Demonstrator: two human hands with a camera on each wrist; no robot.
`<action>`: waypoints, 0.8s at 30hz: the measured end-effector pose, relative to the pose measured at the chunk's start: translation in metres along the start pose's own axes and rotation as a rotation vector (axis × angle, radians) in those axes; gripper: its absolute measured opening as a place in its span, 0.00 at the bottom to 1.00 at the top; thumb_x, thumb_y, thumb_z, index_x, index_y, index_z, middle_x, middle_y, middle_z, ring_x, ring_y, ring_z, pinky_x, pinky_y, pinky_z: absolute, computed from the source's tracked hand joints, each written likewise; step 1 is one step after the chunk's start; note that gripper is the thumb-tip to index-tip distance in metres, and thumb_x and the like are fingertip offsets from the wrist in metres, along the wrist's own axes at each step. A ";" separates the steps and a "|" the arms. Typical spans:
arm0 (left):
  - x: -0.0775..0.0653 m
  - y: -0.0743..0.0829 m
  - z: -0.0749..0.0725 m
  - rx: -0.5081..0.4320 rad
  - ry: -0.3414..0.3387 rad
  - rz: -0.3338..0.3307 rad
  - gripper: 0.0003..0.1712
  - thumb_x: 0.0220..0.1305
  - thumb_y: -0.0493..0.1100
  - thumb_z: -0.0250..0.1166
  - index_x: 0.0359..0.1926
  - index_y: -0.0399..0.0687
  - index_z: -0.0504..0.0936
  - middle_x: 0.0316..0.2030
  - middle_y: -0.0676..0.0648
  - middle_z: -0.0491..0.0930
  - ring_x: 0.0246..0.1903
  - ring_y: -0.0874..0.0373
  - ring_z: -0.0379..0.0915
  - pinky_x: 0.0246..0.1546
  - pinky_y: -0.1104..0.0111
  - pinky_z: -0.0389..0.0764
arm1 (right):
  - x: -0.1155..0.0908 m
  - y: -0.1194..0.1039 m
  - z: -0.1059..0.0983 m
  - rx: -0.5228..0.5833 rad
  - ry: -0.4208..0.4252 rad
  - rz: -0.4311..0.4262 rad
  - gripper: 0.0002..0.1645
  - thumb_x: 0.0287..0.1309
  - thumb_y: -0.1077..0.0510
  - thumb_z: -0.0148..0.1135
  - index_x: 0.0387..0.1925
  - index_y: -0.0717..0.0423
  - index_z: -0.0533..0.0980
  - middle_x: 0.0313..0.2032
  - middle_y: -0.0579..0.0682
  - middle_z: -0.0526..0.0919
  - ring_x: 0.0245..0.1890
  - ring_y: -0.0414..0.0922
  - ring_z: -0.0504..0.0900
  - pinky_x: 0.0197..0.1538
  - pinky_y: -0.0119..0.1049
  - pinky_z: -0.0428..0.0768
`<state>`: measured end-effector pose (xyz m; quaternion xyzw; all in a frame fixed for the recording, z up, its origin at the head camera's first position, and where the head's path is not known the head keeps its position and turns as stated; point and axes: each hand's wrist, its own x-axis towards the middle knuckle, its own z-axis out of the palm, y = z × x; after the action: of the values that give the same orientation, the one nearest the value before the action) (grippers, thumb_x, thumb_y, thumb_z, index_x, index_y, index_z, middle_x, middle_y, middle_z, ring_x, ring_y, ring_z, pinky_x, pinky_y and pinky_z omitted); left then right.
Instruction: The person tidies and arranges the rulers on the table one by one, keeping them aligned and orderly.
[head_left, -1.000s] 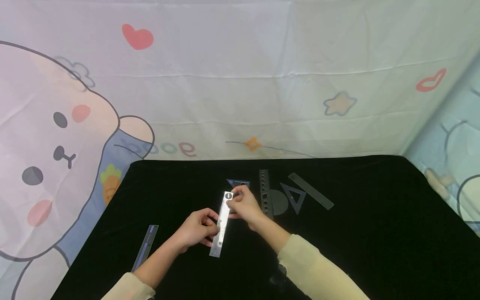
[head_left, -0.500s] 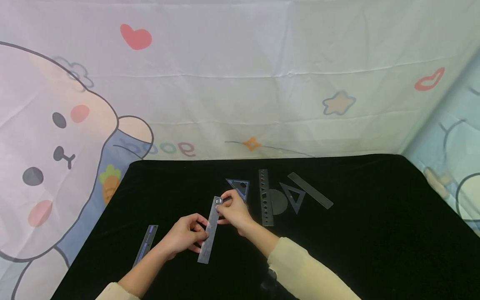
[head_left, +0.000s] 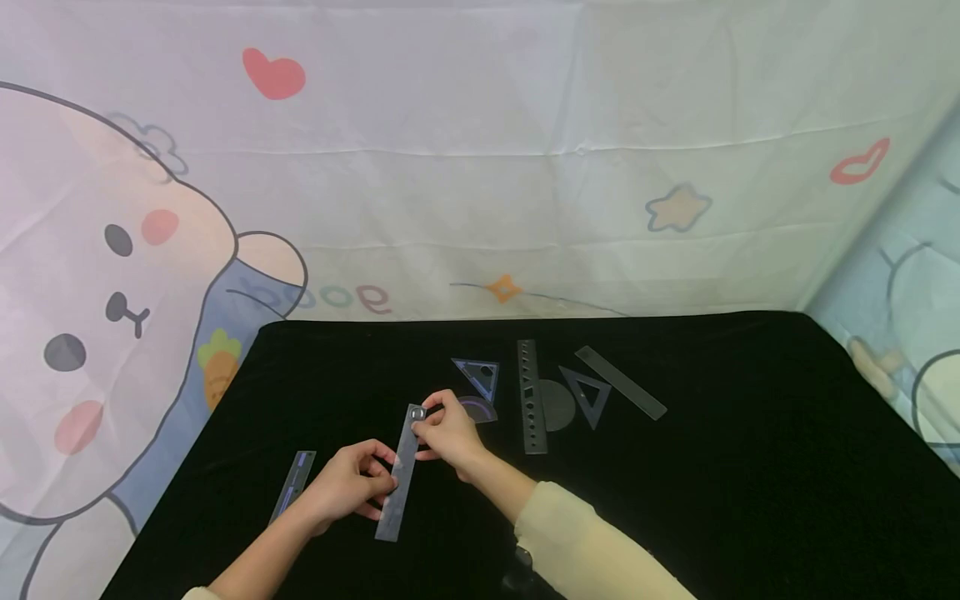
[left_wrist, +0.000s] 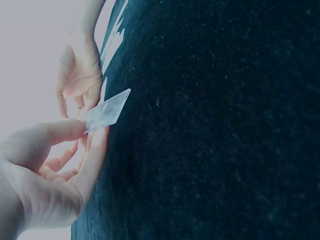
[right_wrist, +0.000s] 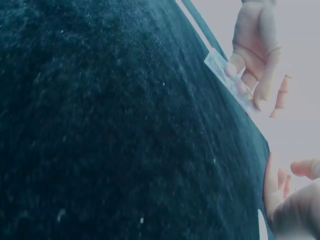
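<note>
Both hands hold one clear straight ruler (head_left: pixel 402 479) over the black cloth, its far end leaning slightly right in the head view. My left hand (head_left: pixel 348 485) pinches the ruler's left edge below its middle, thumb on top. At the far end, beside a round hole, my right hand (head_left: pixel 450 435) pinches the opposite edge. In the left wrist view the ruler's near end (left_wrist: pixel 111 109) sticks out past the left thumb and fingers. The right wrist view has the left hand (right_wrist: pixel 256 50) on the ruler, while glare washes out the part by the right hand (right_wrist: pixel 297 205).
A second ruler (head_left: pixel 295 482) lies left, partly behind the left forearm. Beyond the hands lie a set square (head_left: pixel 491 388), a protractor (head_left: pixel 477 407), a stencil ruler (head_left: pixel 527 400), a round disc (head_left: pixel 559 407), another triangle (head_left: pixel 594 417) and a slanted ruler (head_left: pixel 621 383).
Both hands have moved left and towards the person with the ruler between them. Bright glare on the ruler has faded. The protractor, hidden before behind the right hand, now shows.
</note>
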<state>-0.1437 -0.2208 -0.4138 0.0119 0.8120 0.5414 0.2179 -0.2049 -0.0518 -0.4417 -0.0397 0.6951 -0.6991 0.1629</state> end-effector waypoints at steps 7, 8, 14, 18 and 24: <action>-0.007 -0.006 -0.006 -0.011 0.007 -0.017 0.19 0.59 0.36 0.59 0.50 0.36 0.68 0.32 0.42 0.75 0.28 0.53 0.77 0.29 0.59 0.83 | -0.002 -0.002 0.009 0.005 -0.028 0.019 0.17 0.57 0.65 0.57 0.47 0.55 0.65 0.32 0.52 0.73 0.27 0.43 0.78 0.28 0.36 0.83; -0.008 -0.006 -0.007 -0.014 0.007 -0.017 0.19 0.59 0.36 0.59 0.50 0.36 0.68 0.32 0.42 0.75 0.29 0.53 0.77 0.29 0.59 0.83 | -0.002 -0.003 0.010 0.006 -0.032 0.021 0.17 0.57 0.65 0.57 0.47 0.55 0.65 0.32 0.52 0.73 0.27 0.43 0.78 0.28 0.36 0.83; -0.014 -0.010 -0.014 -0.029 0.014 -0.039 0.19 0.58 0.36 0.60 0.50 0.36 0.68 0.33 0.42 0.75 0.30 0.52 0.77 0.30 0.59 0.83 | 0.000 -0.003 0.020 0.021 -0.046 0.021 0.17 0.57 0.66 0.57 0.47 0.55 0.65 0.32 0.52 0.73 0.27 0.43 0.77 0.28 0.36 0.83; -0.019 -0.011 -0.018 -0.018 0.032 -0.054 0.19 0.58 0.35 0.60 0.50 0.36 0.68 0.33 0.42 0.75 0.29 0.53 0.77 0.29 0.59 0.83 | 0.001 -0.002 0.027 0.035 -0.052 0.020 0.17 0.56 0.66 0.57 0.47 0.56 0.65 0.31 0.52 0.73 0.26 0.43 0.77 0.28 0.36 0.83; -0.026 -0.017 -0.020 -0.007 0.056 -0.057 0.19 0.57 0.34 0.59 0.50 0.34 0.68 0.31 0.42 0.75 0.28 0.53 0.77 0.27 0.58 0.83 | 0.001 0.004 0.041 0.039 -0.037 -0.006 0.17 0.54 0.68 0.58 0.45 0.56 0.66 0.29 0.51 0.72 0.24 0.42 0.77 0.25 0.37 0.83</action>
<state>-0.1236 -0.2525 -0.4137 -0.0271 0.8159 0.5379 0.2102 -0.1938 -0.0909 -0.4451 -0.0517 0.6780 -0.7122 0.1744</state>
